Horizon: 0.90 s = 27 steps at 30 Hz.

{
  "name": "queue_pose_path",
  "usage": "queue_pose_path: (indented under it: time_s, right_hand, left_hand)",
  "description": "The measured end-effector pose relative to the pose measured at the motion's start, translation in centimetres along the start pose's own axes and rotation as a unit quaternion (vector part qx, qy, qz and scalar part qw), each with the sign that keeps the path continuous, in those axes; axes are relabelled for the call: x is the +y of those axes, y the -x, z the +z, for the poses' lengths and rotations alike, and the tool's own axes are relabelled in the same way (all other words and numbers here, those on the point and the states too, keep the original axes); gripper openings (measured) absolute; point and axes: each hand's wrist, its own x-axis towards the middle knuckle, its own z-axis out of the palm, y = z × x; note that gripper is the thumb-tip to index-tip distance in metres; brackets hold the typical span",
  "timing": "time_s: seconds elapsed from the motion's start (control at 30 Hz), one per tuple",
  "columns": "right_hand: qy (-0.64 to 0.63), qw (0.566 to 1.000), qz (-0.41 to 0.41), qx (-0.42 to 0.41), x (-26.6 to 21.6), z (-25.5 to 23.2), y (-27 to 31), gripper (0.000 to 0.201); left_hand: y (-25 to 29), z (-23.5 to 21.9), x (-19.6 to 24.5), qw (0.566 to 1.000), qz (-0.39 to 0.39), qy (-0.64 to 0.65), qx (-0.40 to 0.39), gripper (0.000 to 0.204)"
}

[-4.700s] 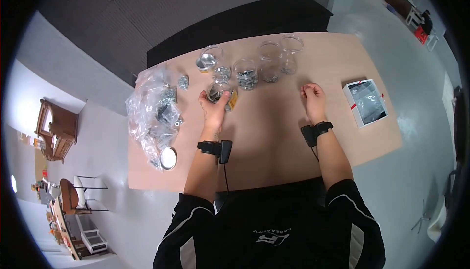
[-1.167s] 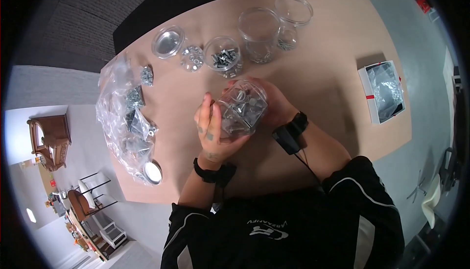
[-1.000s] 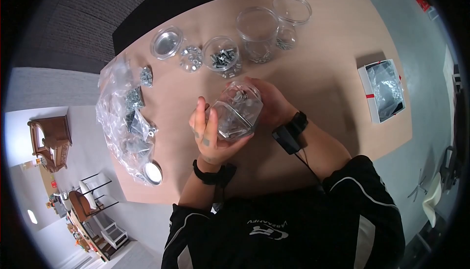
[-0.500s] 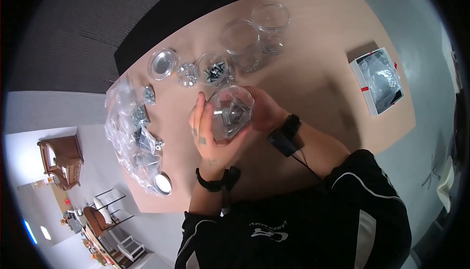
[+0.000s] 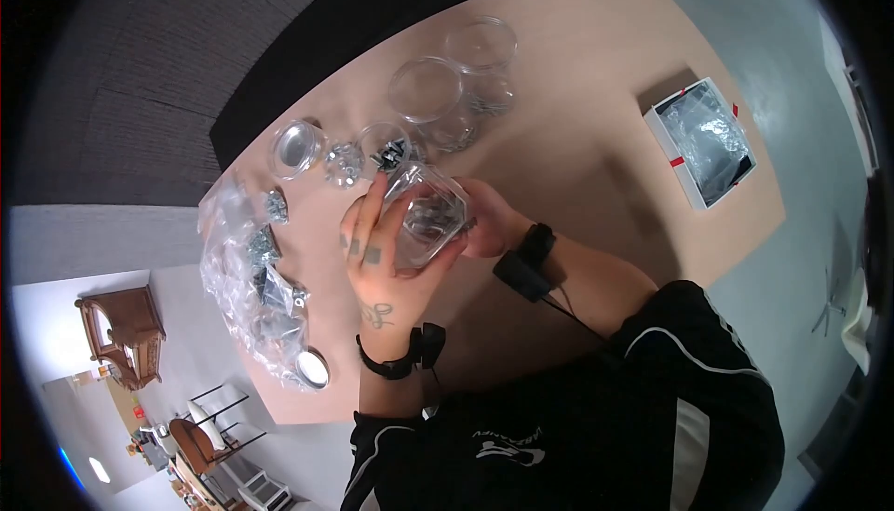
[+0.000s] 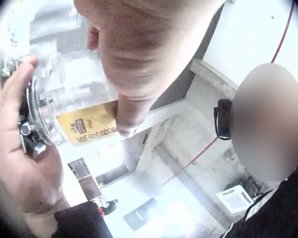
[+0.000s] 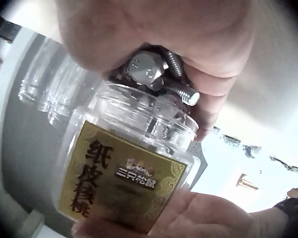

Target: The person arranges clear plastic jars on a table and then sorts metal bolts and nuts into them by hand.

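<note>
My left hand (image 5: 386,260) grips a clear plastic jar (image 5: 430,218) around its body, above the table in the head view. A gold label (image 7: 124,178) with dark lettering covers one side of the jar. The jar is tipped, its open mouth against my right hand (image 5: 494,218). Several shiny hex-head bolts (image 7: 146,68) lie in the curled palm and fingers of the right hand, right at the jar's rim. More bolts show inside the neck in the right wrist view. From the left wrist, a bolt (image 6: 26,129) shows between the right palm and the rim.
Beyond the hands stand an open jar of bolts (image 5: 389,153), a jar of small hardware (image 5: 345,165) and stacked clear jars (image 5: 426,89). A plastic bag (image 5: 237,274) with hardware packets spreads at left, near a round lid (image 5: 313,369). A white box (image 5: 684,185) sits at right.
The left hand has lifted the jar from the table and tipped it. My right hand, earlier apart at the right, has come to its mouth and now holds bolts. The head view has turned.
</note>
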Motion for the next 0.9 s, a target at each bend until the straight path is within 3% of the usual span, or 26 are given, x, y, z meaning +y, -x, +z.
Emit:
queue_pose_path:
  time_s: [0.1, 0.17, 0.27, 0.33, 0.4, 0.43, 0.5, 0.57, 0.63, 0.8, 0.9]
  right_hand:
    - [0.1, 0.993, -0.041, 0.05, -0.2, -0.1, 0.0, 0.031]
    - [-0.091, 0.995, 0.036, -0.007, -0.3, -1.1, -0.8, 0.032]
    - [-0.132, 0.99, 0.039, 0.026, 0.0, -1.8, -1.0, 0.034]
    - [-0.135, 0.99, 0.034, -0.001, 0.3, -2.6, -1.3, 0.034]
    - [-0.139, 0.989, 0.03, -0.029, 0.4, -3.0, -1.4, 0.034]
    - [-0.142, 0.989, 0.027, 0.011, 0.4, -2.9, -1.5, 0.034]
    - [-0.144, 0.988, 0.022, 0.047, 0.4, -2.7, -1.7, 0.035]
    - [-0.189, 0.981, 0.024, -0.034, 0.4, -2.7, -1.6, 0.035]
    - [-0.188, 0.982, 0.019, -0.009, 0.2, -2.3, -1.6, 0.035]
    - [-0.212, 0.977, 0.004, 0.01, 0.2, -1.8, -1.2, 0.037]
    - [-0.226, 0.974, -0.005, -0.021, 0.3, -2.4, -1.3, 0.036]
  left_hand:
    - [0.2, -0.7, 0.0, 0.999, -0.029, 0.025, 0.009, 0.093]
    - [0.4, -1.4, -0.1, 0.998, -0.047, 0.034, 0.011, 0.096]
    - [0.7, -2.7, -0.3, 0.996, -0.063, 0.001, -0.055, 0.104]
    - [1.2, -3.5, -0.2, 0.983, -0.145, 0.0, -0.111, 0.115]
    - [2.2, -4.0, -0.8, 0.978, -0.178, 0.028, -0.103, 0.115]
    - [2.9, -4.2, -1.5, 0.971, -0.212, 0.056, -0.094, 0.116]
    - [4.4, -4.7, -4.1, 0.973, -0.196, 0.078, -0.094, 0.113]
    - [6.4, -4.2, -6.0, 0.974, -0.181, 0.102, -0.092, 0.111]
    - [8.5, -3.4, -7.4, 0.942, -0.227, 0.245, 0.02, 0.096]
    - [11.5, -3.2, -10.8, 0.947, -0.265, 0.166, 0.077, 0.074]
    - [11.3, -2.4, -11.4, 0.901, -0.321, 0.273, 0.104, 0.074]
